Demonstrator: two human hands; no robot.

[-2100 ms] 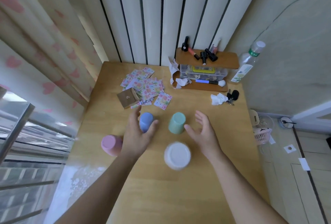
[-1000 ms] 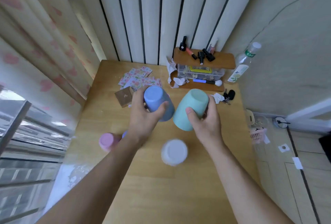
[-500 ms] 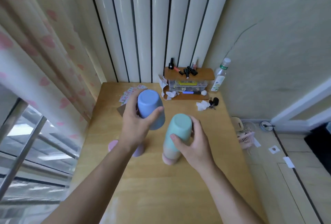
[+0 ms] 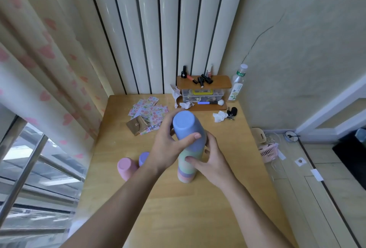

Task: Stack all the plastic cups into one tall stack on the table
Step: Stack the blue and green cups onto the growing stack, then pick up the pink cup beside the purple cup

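A stack of upside-down pastel cups [image 4: 186,170] stands in the middle of the wooden table [image 4: 178,208]. A blue cup [image 4: 187,129] sits on top of it, over a green one. My left hand [image 4: 168,148] grips the blue cup from the left. My right hand [image 4: 212,158] wraps around the green part of the stack from the right. To the left, a pink cup [image 4: 125,167] stands upside down on the table, and a purple cup [image 4: 143,157] beside it is partly hidden by my left wrist.
Colourful cards [image 4: 149,112] and a small brown box [image 4: 137,126] lie at the back left. At the back right are a wooden shelf with nail polish bottles [image 4: 204,81], a plastic bottle [image 4: 236,85], a tissue [image 4: 219,117] and keys [image 4: 231,112]. Curtains hang left.
My left hand has brought the blue cup down over the green cup on the stack. My right hand has stayed around the stack. The camera has tilted up.
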